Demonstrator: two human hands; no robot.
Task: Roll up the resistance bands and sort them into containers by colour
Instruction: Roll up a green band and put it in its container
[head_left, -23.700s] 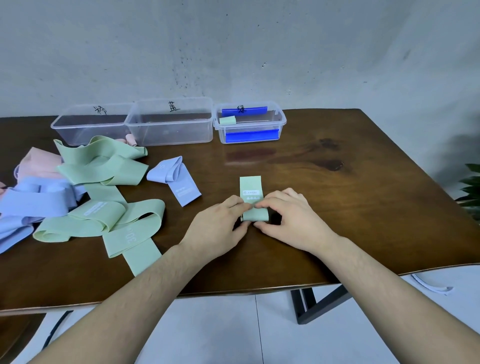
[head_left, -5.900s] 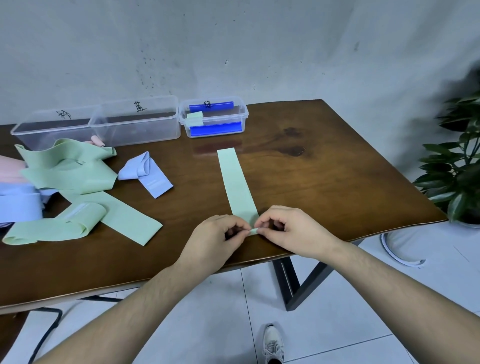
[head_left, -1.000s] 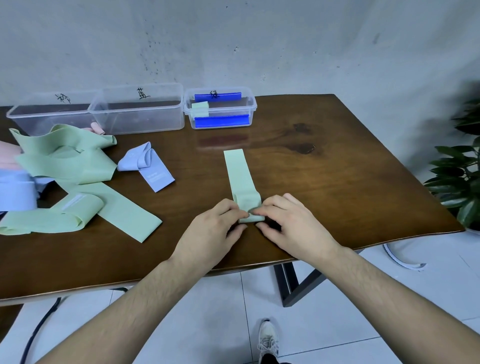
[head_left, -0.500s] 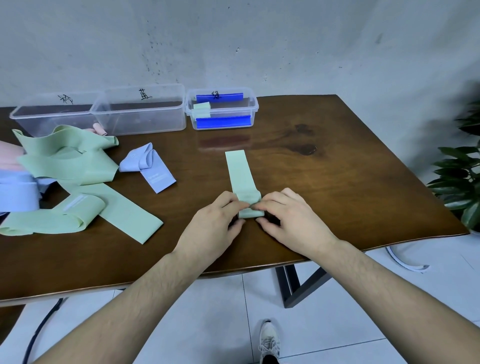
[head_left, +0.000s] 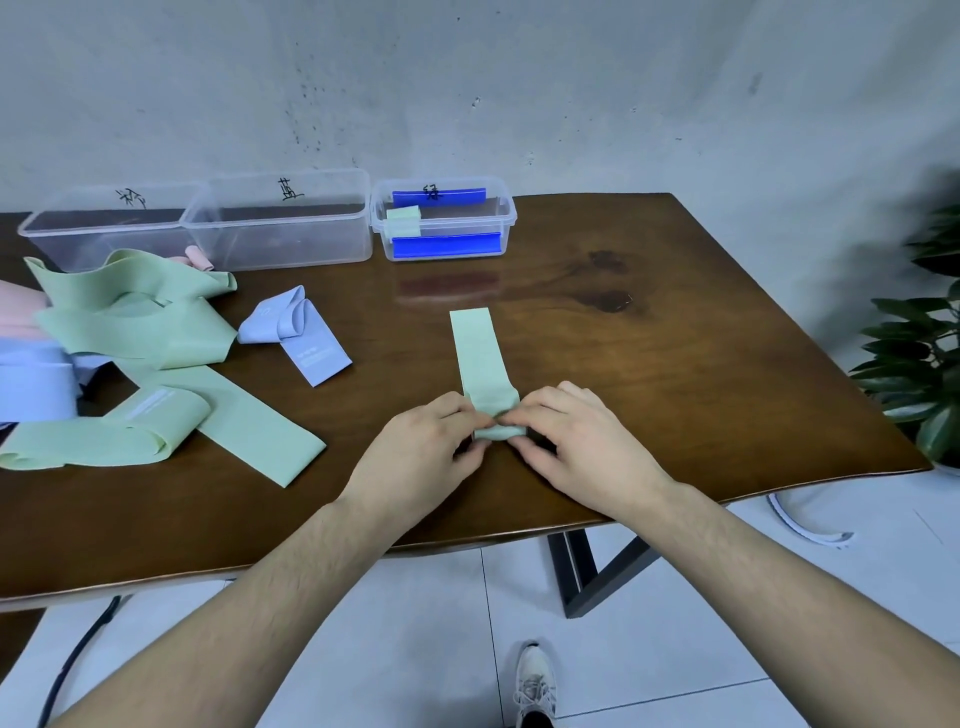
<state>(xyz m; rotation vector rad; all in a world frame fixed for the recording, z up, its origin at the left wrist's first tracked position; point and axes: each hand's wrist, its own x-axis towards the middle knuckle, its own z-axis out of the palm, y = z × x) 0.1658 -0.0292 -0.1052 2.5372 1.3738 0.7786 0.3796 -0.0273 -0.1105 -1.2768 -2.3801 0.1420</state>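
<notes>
Table (head_left: 675, 364): dark wooden top on black metal legs, standing against a pale wall; you worked at its near edge.
Loose bands (head_left: 130, 332): a heap of green, blue and pink bands lay spread over the left part of the table, well apart from your hands.
Containers: three clear tubs stood in a row along the far edge. The left tub (head_left: 104, 228) and the middle tub (head_left: 280, 223) each bore a handwritten mark; I could not read either. The right tub (head_left: 447, 223), with blue clips, held one rolled green band (head_left: 402, 221).
Blue band (head_left: 296, 332): lay folded by itself between the heap and your work.
Green band (head_left: 480, 358): lay flat and straight, running away from you toward the right tub; its near end was wound into a small roll (head_left: 496, 428) on the table.
Left hand (head_left: 421, 457): your fingers were closed on the left end of the roll.
Right hand (head_left: 576, 447): your fingers pinched the right end of the same roll, fingertips nearly meeting those of the left.
</notes>
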